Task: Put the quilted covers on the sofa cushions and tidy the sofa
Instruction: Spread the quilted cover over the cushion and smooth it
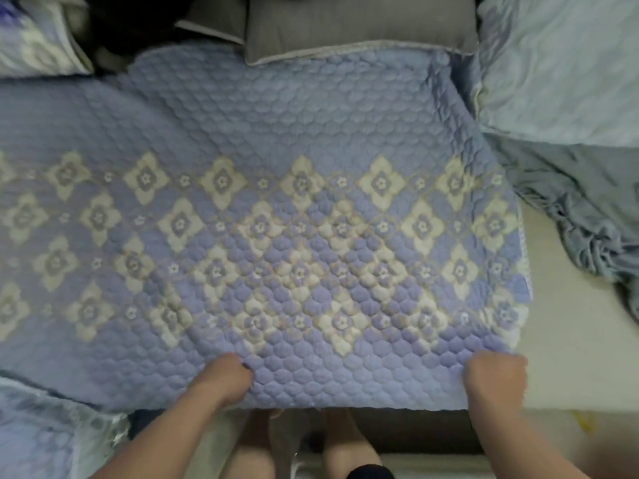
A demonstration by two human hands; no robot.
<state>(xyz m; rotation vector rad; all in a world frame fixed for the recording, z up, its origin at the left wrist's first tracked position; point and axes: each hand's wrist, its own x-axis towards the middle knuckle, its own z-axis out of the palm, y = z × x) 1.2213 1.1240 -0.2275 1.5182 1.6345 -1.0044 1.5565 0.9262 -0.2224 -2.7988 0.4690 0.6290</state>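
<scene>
Legs: bare knees and shins at the bottom edge, standing just before the sofa front.
Left hand: left hand curled over the near edge of the quilted cover, fingers folded into the fabric, clamped on it; forearm enters from lower left.
Right hand: right hand gripping the same near edge at the cover's right front corner, fingers tucked under and closed on the cloth; slightly blurred.
Quilted cover: lavender-blue, bubble-stitched, with a band of cream diamond flowers across its middle; spread flat over the seat, near edge hanging just past the front, far edge touching the grey pillows.
Second cover: another quilted piece of like pattern at lower left, partly under the main one's edge.
Seat cushion: bare cream cushion showing right of the cover, just beside its right edge.
Crumpled sheet: pale blue cloth bunched on the right, overlapping the cream cushion.
Light blue pillow: light blue pillow at far right, above the crumpled cloth.
Grey pillows: two grey pillows along the back, side by side.
Far left: patterned blue-white cushion, blurred.
</scene>
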